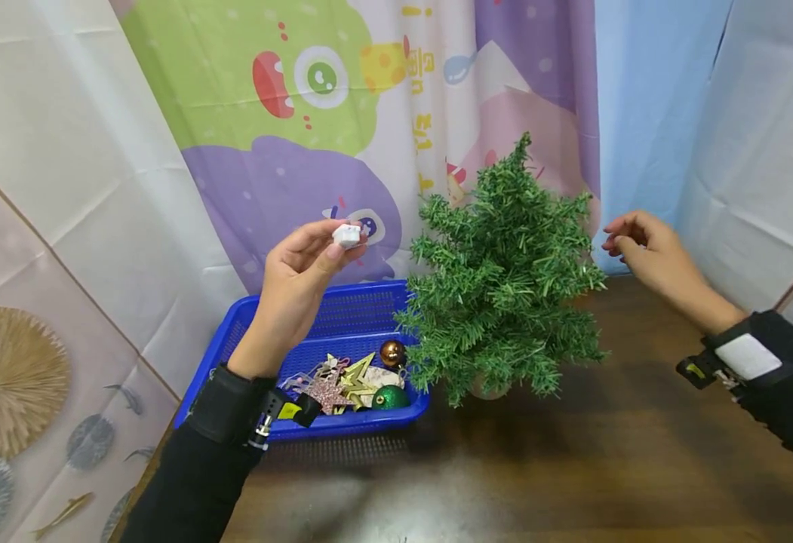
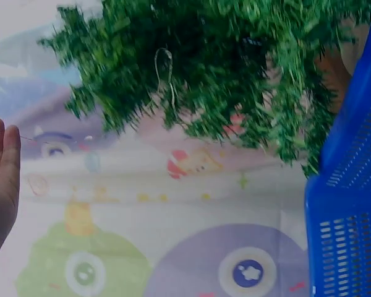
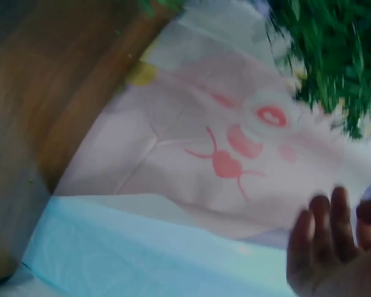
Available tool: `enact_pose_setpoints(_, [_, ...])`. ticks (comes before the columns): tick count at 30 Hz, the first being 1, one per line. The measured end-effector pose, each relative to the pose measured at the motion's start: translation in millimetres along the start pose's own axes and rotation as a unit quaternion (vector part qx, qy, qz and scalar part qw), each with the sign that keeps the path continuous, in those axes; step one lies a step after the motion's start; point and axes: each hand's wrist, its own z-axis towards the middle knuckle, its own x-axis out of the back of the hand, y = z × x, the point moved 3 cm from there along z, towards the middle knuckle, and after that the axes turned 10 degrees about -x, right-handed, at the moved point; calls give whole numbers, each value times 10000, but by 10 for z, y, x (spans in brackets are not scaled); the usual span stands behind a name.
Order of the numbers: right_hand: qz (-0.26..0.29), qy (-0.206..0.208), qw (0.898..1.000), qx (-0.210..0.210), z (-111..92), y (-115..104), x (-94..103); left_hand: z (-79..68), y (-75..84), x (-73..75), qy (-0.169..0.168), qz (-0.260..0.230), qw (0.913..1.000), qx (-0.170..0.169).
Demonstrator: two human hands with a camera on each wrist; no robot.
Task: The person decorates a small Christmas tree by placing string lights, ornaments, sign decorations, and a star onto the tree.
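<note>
My left hand (image 1: pixel 292 283) pinches a small white block-like piece (image 1: pixel 347 236) between thumb and fingertips, above the blue basket and left of the tree. In the left wrist view a fine thread (image 2: pixel 36 140) runs out from the fingers. A small artificial Christmas tree (image 1: pixel 505 279) stands upright between the hands. One pale string loop (image 2: pixel 164 69) shows against its branches in the left wrist view. To the tree's right is my right hand (image 1: pixel 657 253), its fingers loosely bent and apart from the branches, with nothing visible in it.
Left of the tree, the blue plastic basket (image 1: pixel 216 354) holds a gold star (image 1: pixel 358 383), a pink glitter star (image 1: pixel 328 394), a green bauble (image 1: pixel 391 397) and a brown bauble (image 1: pixel 392 353). Everything stands on a dark wooden table (image 1: pixel 573 467); a printed curtain (image 1: pixel 247 188) hangs behind.
</note>
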Motion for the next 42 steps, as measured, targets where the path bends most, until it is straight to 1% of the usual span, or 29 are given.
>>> enact_pose_setpoints(2, [-80, 581, 9981, 193, -124, -25, -17, -40, 56, -61, -113, 146, 9997, -143])
enact_pose_setpoints(5, [127, 1257, 9907, 498, -336, -101, -78, -119, 123, -160, -355, 387, 9981, -336])
enact_pose_setpoints(7, [431, 1506, 9847, 759, -502, -174, -146, -198, 153, -231, -569, 436, 9963, -473])
enact_pose_setpoints(9, [748, 1472, 9791, 1185, -685, -267, -237, -294, 175, -321, -881, 479, 9932, -599])
enact_pose_setpoints(10, [916, 1308, 9763, 1462, -776, -324, -290, -347, 177, -371, -1049, 431, 9913, -662])
enact_pose_setpoints(12, [1195, 720, 9681, 2083, -956, -450, -406, -459, 171, -494, -1369, 342, 9868, -795])
enact_pose_setpoints(14, [1546, -134, 9500, 2711, -1117, -594, -521, -567, 153, -643, -1700, 325, 9809, -889])
enact_pose_setpoints(15, [1666, -601, 9405, 2900, -1189, -671, -575, -617, 137, -720, -1834, 373, 9779, -932])
enact_pose_setpoints(17, [1917, -1597, 9211, 2989, -1313, -816, -675, -705, 101, -875, -2058, 657, 9700, -1119])
enact_pose_setpoints(18, [2006, -2101, 9120, 2895, -1366, -883, -720, -744, 84, -947, -2172, 908, 9635, -1275])
enact_pose_setpoints(19, [2165, -2632, 9021, 2647, -1412, -941, -762, -779, 69, -1015, -2273, 1225, 9547, -1479])
enact_pose_setpoints(21, [2334, -3465, 8856, 2027, -1493, -1035, -838, -839, 36, -1130, -2404, 1824, 9337, -1926])
enact_pose_setpoints(22, [2446, -3828, 8756, 1643, -1527, -1067, -872, -865, 21, -1176, -2436, 2094, 9224, -2146])
enact_pose_setpoints(23, [2549, -4107, 8659, 1289, -1555, -1090, -901, -891, 6, -1214, -2467, 2304, 9125, -2312])
enact_pose_setpoints(24, [2672, -4298, 8571, 960, -1579, -1103, -924, -911, -8, -1244, -2481, 2508, 9024, -2475])
enact_pose_setpoints(25, [2800, -4421, 8492, 714, -1594, -1107, -944, -925, -21, -1267, -2470, 2667, 8953, -2575])
enact_pose_setpoints(26, [2896, -4478, 8440, 576, -1604, -1104, -960, -935, -34, -1284, -2450, 2795, 8901, -2636])
enact_pose_setpoints(27, [2992, -4497, 8401, 498, -1610, -1095, -972, -942, -45, -1295, -2418, 2930, 8859, -2662])
enact_pose_setpoints(28, [3035, -4490, 8393, 438, -1611, -1079, -978, -945, -54, -1300, -2387, 3064, 8817, -2677])
enact_pose_setpoints(29, [3050, -4455, 8403, 495, -1609, -1059, -978, -945, -63, -1300, -2363, 3175, 8787, -2671])
enact_pose_setpoints(32, [2837, -4275, 8547, 783, -1586, -980, -946, -939, -89, -1274, -2364, 3532, 8692, -2526])
enact_pose_setpoints(34, [2692, -4189, 8629, 858, -1575, -931, -893, -936, -117, -1240, -2480, 3743, 8623, -2341])
enact_pose_setpoints(35, [2627, -4164, 8655, 923, -1571, -914, -861, -936, -134, -1220, -2541, 3844, 8584, -2254])
enact_pose_setpoints(36, [2599, -4174, 8642, 1067, -1568, -902, -827, -938, -153, -1199, -2600, 3933, 8548, -2169])
enact_pose_setpoints(38, [2669, -4293, 8498, 1492, -1574, -902, -759, -942, -195, -1157, -2715, 4039, 8498, -2026])
enact_pose_setpoints(39, [2713, -4366, 8391, 1778, -1579, -919, -725, -944, -216, -1135, -2761, 4066, 8477, -1994])
enact_pose_setpoints(40, [2730, -4428, 8273, 2120, -1584, -944, -690, -944, -239, -1116, -2797, 4084, 8460, -1979])
enact_pose_setpoints(42, [2808, -4500, 7968, 2894, -1599, -1004, -631, -944, -282, -1077, -2850, 4066, 8454, -1969])
